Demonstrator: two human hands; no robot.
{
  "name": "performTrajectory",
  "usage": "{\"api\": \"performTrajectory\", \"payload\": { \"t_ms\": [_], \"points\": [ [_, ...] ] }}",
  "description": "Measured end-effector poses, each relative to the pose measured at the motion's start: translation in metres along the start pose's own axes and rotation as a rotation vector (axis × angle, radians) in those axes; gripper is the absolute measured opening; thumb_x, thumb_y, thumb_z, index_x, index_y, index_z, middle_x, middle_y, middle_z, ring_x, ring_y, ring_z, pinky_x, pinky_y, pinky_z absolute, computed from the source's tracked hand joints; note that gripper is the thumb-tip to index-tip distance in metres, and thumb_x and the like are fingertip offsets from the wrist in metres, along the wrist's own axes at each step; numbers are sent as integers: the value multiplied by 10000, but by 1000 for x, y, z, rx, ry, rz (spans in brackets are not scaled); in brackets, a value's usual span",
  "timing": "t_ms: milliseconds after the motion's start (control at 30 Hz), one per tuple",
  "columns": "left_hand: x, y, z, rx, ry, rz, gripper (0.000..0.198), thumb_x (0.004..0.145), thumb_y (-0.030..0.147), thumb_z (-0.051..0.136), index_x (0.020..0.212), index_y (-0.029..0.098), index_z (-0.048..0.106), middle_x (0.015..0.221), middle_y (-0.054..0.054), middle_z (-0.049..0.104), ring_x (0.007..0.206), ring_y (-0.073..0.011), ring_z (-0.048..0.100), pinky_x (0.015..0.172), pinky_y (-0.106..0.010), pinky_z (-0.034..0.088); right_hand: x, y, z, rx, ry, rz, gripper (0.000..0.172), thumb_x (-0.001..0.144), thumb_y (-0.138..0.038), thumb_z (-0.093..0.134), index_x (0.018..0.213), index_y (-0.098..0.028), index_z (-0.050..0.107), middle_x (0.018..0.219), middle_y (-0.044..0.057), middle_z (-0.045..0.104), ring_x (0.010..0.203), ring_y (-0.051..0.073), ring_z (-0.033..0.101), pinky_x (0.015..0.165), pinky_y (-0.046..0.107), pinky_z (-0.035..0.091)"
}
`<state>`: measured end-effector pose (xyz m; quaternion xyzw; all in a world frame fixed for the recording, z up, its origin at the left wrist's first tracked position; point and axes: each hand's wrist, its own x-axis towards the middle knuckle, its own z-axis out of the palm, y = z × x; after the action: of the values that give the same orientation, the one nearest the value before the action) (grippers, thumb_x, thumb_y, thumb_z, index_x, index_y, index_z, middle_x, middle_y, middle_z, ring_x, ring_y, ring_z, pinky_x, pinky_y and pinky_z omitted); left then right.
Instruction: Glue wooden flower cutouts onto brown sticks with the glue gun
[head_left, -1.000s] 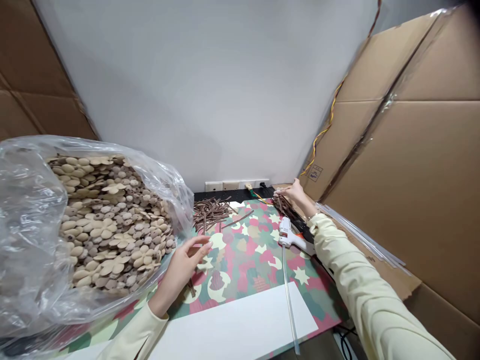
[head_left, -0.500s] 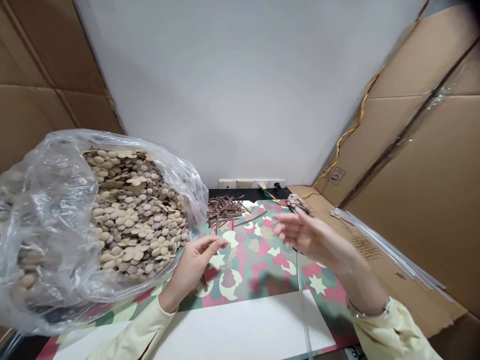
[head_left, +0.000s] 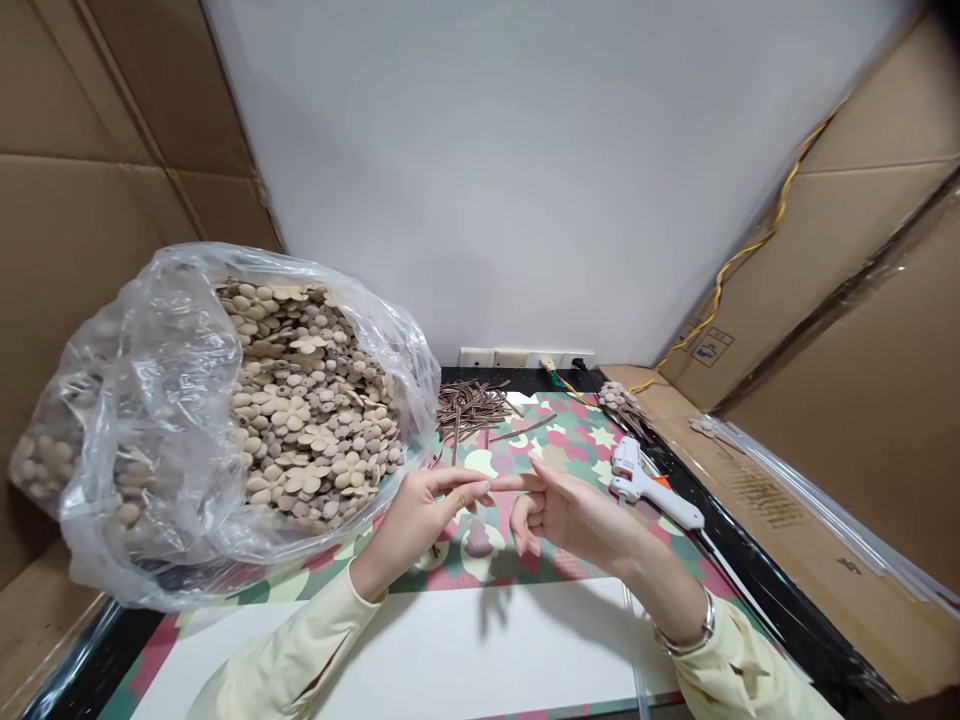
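Note:
My left hand (head_left: 431, 512) is closed in a pinch, thumb against fingers, over the patterned table cover (head_left: 480, 565). What it pinches, if anything, is hidden. My right hand (head_left: 581, 515) has its fingers apart, the index stretched out so that its tip meets the left fingertips; nothing shows in it. A white glue gun (head_left: 651, 487) lies to the right, beyond my right wrist. Left of my hands, a clear plastic bag (head_left: 169, 400) gapes open, full of beige and greyish flower-shaped pieces (head_left: 322, 430). Thin brown strips (head_left: 472, 408) lie in a heap behind my left hand.
A white sheet (head_left: 450, 650) lies under my forearms. A bunch of small flower pieces (head_left: 615, 395) rests near the wall sockets (head_left: 514, 358). Clear glue sticks (head_left: 825, 500) lie on cardboard (head_left: 765, 500) at the right. A yellow cord (head_left: 750, 250) runs up the cardboard wall.
My right hand has moved left and down until its index finger meets my left fingertips. The glue gun now shows on the right. The view has shifted slightly rightward.

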<state>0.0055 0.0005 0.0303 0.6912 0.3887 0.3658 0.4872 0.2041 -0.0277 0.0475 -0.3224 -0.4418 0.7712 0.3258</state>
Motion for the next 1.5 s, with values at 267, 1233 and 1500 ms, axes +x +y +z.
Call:
{"api": "performTrajectory", "payload": {
  "t_ms": [267,1233,1500],
  "points": [
    [-2,-3,5,220,106,64,258,824,374,512,734,200,681,630,-14,634,614,-149,562,581,-215,408,0,1,0,-48,16,3,571,897,-547,285,1170,-140,577,654,47,632,568,139,548,667,296,439],
    [2,-3,-8,-215,20,-28,206,841,353,530,824,161,603,689,5,579,476,-56,488,415,-155,364,-7,2,-22,64,-13,-184,494,929,-485,248,1069,-177,609,554,9,587,513,124,516,571,278,369],
    [-6,0,10,-4,-196,-5,252,838,377,519,911,174,648,782,-16,637,564,-86,528,495,-177,399,-4,7,1,-84,24,-177,449,947,-451,223,1309,-215,345,703,28,622,597,144,552,643,315,404]
  ]
}}
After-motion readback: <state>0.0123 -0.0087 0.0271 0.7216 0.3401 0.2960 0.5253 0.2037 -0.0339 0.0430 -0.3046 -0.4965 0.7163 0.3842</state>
